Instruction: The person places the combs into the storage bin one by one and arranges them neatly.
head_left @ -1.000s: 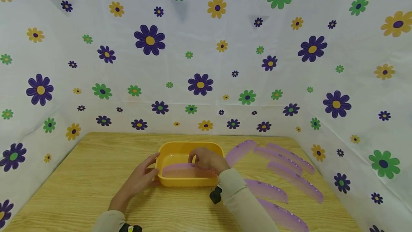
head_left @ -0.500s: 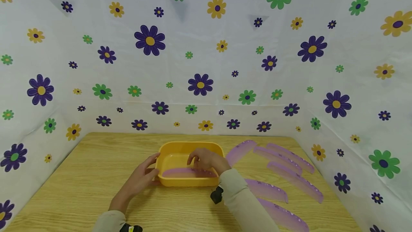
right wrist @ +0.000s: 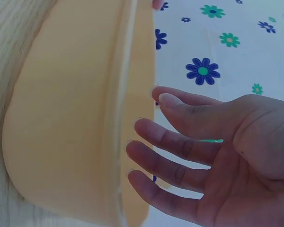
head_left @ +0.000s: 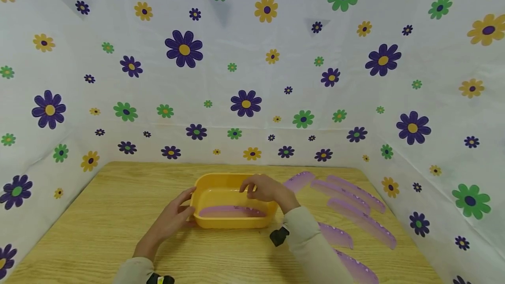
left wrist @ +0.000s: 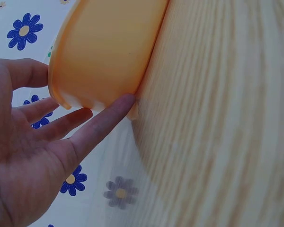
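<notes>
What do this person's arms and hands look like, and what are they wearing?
The left hand and right hand are bare, without gloves. Both arms wear pale beige long sleeves. A small black device sits at the right wrist; the left wrist's black device shows a yellow mark. No cables show.

No legible lettering or numbers, small dark marks [head_left: 236,207] on the purple combs [head_left: 362,221], too tiny to read
</notes>
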The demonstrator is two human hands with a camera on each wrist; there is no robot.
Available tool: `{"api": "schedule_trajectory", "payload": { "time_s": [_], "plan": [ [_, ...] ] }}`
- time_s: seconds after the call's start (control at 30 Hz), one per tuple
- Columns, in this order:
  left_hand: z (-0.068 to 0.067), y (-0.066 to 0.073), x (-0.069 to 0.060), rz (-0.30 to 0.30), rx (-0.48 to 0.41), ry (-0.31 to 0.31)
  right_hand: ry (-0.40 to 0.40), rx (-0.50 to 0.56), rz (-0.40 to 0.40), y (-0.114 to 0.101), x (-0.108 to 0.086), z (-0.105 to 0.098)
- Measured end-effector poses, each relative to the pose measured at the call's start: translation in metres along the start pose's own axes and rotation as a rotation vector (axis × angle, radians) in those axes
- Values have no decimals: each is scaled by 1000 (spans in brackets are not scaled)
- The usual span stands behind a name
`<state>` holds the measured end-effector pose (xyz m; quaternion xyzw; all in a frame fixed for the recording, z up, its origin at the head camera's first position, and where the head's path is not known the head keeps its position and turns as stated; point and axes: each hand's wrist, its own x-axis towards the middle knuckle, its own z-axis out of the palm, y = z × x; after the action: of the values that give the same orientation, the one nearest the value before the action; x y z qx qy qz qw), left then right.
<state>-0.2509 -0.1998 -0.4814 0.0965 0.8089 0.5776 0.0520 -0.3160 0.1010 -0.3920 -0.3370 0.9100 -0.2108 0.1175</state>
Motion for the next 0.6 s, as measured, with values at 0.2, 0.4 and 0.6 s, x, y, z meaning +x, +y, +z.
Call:
{"api": "schedule_trajectory", "payload": {
  "time_s": [0.2, 0.4, 0.6],
  "plan": [
    [0, 1, -1, 5, 0, -4, 16, 9, 3, 4, -15, -8],
    [1, 1, -1, 4, 6, -4, 20, 38, 37, 10, -33, -15],
    [1, 0, -1, -5, 6, 0, 47, 42, 51, 18, -53, -22]
  ]
}}
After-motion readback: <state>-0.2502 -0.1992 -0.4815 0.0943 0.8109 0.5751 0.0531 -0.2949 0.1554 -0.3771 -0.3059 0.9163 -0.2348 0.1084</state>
